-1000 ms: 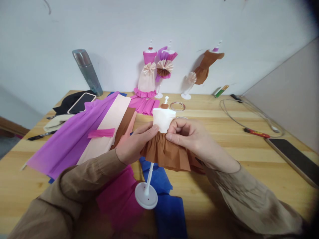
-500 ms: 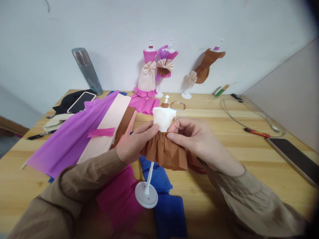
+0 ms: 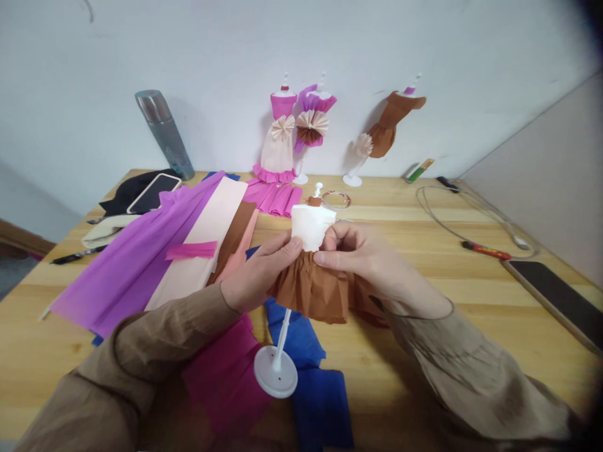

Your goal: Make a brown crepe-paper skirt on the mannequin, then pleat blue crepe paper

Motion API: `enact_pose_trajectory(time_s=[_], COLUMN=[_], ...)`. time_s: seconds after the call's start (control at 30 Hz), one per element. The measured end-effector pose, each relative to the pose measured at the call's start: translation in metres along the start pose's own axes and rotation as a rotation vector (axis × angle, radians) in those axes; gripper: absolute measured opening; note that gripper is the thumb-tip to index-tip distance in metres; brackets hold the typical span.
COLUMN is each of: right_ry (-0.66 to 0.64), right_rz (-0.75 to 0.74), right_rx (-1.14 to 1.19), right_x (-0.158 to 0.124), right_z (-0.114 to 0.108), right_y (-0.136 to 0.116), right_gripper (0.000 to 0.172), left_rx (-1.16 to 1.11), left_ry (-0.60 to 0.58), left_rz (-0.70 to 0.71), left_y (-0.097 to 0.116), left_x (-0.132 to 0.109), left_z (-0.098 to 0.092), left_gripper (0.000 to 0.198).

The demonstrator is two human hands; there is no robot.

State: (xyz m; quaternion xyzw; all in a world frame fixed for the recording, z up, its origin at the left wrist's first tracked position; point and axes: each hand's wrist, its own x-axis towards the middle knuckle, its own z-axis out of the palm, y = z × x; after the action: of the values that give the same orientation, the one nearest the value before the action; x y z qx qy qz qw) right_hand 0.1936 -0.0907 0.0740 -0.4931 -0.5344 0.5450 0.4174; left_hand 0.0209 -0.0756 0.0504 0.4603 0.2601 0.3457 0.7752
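Note:
A small white mannequin point(image 3: 311, 225) on a thin stem with a round white base point(image 3: 276, 371) is held tilted above the table. A gathered brown paper skirt point(image 3: 313, 290) wraps its waist. My left hand point(image 3: 257, 271) pinches the skirt's top edge at the waist from the left, fingers closed. From the right, my right hand point(image 3: 365, 257) presses the same waistline with closed fingers. Both sleeves are tan.
Purple, cream, brown, pink and blue paper sheets point(image 3: 141, 254) lie at the left and under the hands. Three dressed mannequins point(image 3: 282, 135) stand by the wall. A flask point(image 3: 164, 135), phone point(image 3: 153, 193), tape ring point(image 3: 336, 199), cable point(image 3: 471, 213), red pen point(image 3: 485, 252) and tablet point(image 3: 556, 301) lie around.
The skirt has been gathered tighter at the waist and now looks narrower. The mannequin has shifted slightly right and up; both hands stay pinched on the waistline.

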Motion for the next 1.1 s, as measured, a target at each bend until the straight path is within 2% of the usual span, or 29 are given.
enact_pose_trajectory(time_s=[0.27,0.37,0.5,0.67,0.83,1.1], right_ry=[-0.088,-0.06,-0.12,-0.16,-0.176,-0.131], right_rz=[0.21,0.156,0.116,0.0,-0.048,-0.095], right_rx=[0.24,0.235,0.229,0.016,-0.168,-0.188], right_x=[0.013,0.014,0.01,0.005,0.0,-0.008], right_z=[-0.001,-0.005,-0.015,-0.021,-0.018,-0.008], right_y=[0.01,0.011,0.009,0.001,-0.008,-0.015], right_gripper=[0.033,0.039,0.032,0.032,0.031,0.021], left_rx=[-0.005,-0.042,-0.083,-0.092,-0.076,-0.105], left_ry=[-0.039,-0.004,0.019,0.032,0.026,0.018], left_rz=[-0.01,-0.042,-0.061,-0.042,-0.033,-0.049], left_y=[0.001,0.0,0.002,0.005,0.002,0.002], left_x=[0.0,0.004,0.005,0.004,0.005,0.005], left_z=[0.002,0.0,-0.001,-0.001,-0.003,-0.002], left_gripper=[0.047,0.049,0.05,0.048,0.053,0.054])
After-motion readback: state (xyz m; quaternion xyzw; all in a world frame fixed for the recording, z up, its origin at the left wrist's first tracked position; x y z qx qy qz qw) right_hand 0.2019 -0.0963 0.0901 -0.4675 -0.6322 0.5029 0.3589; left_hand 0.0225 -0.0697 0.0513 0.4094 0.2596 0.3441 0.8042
